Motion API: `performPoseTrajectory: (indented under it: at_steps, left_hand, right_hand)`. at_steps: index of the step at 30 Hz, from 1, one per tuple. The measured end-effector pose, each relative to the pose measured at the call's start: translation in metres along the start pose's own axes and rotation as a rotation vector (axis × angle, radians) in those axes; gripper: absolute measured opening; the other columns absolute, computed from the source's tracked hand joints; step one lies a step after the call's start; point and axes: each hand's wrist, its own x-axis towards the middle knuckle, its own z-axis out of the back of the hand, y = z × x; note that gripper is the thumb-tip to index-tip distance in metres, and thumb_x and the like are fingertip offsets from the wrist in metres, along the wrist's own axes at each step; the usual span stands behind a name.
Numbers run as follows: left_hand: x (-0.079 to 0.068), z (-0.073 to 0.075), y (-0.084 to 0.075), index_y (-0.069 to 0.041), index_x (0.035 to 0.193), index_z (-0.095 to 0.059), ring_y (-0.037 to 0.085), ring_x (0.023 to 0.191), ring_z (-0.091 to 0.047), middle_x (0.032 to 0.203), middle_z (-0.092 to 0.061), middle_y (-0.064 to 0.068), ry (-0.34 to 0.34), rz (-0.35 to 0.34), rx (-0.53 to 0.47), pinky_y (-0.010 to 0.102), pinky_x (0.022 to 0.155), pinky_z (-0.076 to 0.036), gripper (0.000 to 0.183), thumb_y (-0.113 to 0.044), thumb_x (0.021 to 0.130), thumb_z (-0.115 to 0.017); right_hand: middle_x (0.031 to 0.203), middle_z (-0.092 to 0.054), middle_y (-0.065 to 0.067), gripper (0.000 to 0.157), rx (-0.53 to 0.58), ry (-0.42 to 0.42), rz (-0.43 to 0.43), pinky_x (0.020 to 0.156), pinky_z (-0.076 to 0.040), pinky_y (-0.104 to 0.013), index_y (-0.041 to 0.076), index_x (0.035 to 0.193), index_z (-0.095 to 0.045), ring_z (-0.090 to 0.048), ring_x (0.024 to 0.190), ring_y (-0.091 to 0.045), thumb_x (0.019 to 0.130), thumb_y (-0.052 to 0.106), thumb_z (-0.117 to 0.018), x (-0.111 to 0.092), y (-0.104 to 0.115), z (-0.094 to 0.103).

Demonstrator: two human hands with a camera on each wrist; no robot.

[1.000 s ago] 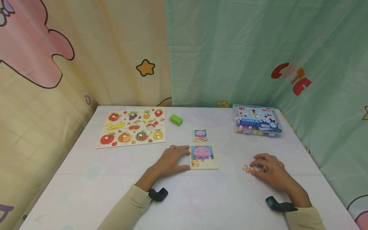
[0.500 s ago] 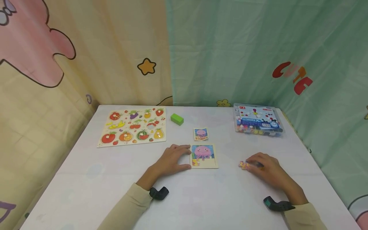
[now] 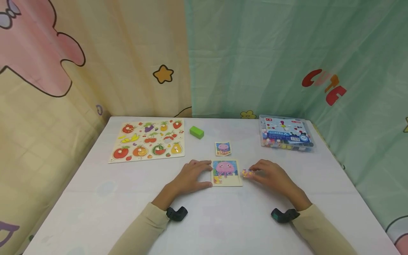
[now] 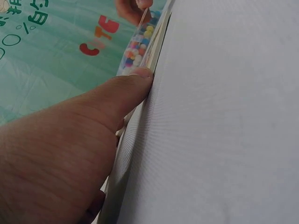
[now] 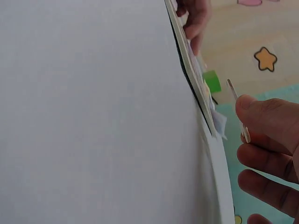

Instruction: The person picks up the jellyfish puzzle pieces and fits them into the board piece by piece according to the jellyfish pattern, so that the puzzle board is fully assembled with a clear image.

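Note:
A square jigsaw board with a pink jellyfish picture lies in the middle of the table; its lower right part shows bare wood. My left hand rests at its left edge, thumb by the lower corner and fingertips by the upper one. In the left wrist view the thumb touches the board's side. Just right of the board, my right hand pinches a pink-and-yellow puzzle piece between thumb and fingers. The right wrist view shows that puzzle piece edge-on, raised off the table.
Behind the board lies a small jellyfish picture card. A green block and a fruit puzzle board sit at the back left. At the back right stands a clear plastic box of colourful beads. Curtains hang behind the table.
My right hand has picked up the puzzle piece from the right of the table and carried it left, close to the jigsaw board. My left hand has stayed at the board's left edge.

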Motion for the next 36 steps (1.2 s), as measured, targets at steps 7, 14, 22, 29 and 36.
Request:
performPoseTrajectory:
  at_steps: [7, 14, 22, 29, 36]
  left_hand:
    - [0.004, 0.000, 0.001, -0.020, 0.138, -0.060, 0.021, 0.131, -0.044, 0.156, -0.044, -0.003, -0.010, -0.026, 0.010, 0.044, 0.102, -0.038, 0.057, -0.052, 0.091, -0.071]
    - [0.003, 0.002, 0.000, -0.020, 0.137, -0.060, 0.023, 0.131, -0.045, 0.155, -0.044, -0.002, -0.008, -0.017, 0.012, 0.046, 0.102, -0.038, 0.057, -0.051, 0.091, -0.072]
    - [0.002, 0.001, 0.002, -0.020, 0.137, -0.060, 0.022, 0.131, -0.045, 0.156, -0.044, -0.003, -0.003, -0.012, 0.021, 0.044, 0.103, -0.038, 0.058, -0.051, 0.090, -0.072]
    - [0.003, -0.001, 0.005, -0.021, 0.137, -0.060, 0.020, 0.130, -0.045, 0.156, -0.044, -0.005, -0.006, -0.016, 0.032, 0.043, 0.102, -0.038, 0.058, -0.053, 0.090, -0.072]
    - [0.003, -0.002, 0.004, -0.021, 0.138, -0.060, 0.021, 0.130, -0.045, 0.156, -0.044, -0.004, 0.001, -0.014, 0.024, 0.044, 0.102, -0.038, 0.058, -0.052, 0.090, -0.072]
  right_hand:
    - [0.095, -0.067, 0.007, 0.022, 0.033, 0.068, 0.077, 0.078, -0.052, -0.037, 0.012, 0.104, -0.076, -0.062, 0.088, -0.012, 0.086, 0.023, -0.083, 0.032, 0.024, -0.017]
    - [0.097, -0.065, 0.010, 0.022, 0.020, 0.136, 0.021, 0.081, -0.052, -0.036, 0.015, 0.105, -0.076, -0.059, 0.089, -0.009, 0.088, 0.027, -0.081, 0.041, 0.033, -0.031]
    - [0.100, -0.066, 0.009, 0.022, 0.027, 0.142, 0.036, 0.082, -0.050, -0.037, 0.016, 0.104, -0.076, -0.057, 0.094, -0.013, 0.087, 0.028, -0.083, 0.038, 0.035, -0.041]
    - [0.102, -0.065, 0.008, 0.024, 0.037, 0.148, 0.037, 0.081, -0.047, -0.036, 0.015, 0.105, -0.076, -0.054, 0.094, -0.013, 0.086, 0.030, -0.083, 0.037, 0.034, -0.042]
    - [0.105, -0.063, 0.009, 0.027, 0.067, 0.162, 0.021, 0.084, -0.046, -0.037, 0.017, 0.111, -0.075, -0.053, 0.098, -0.013, 0.087, 0.029, -0.082, 0.035, 0.034, -0.042]
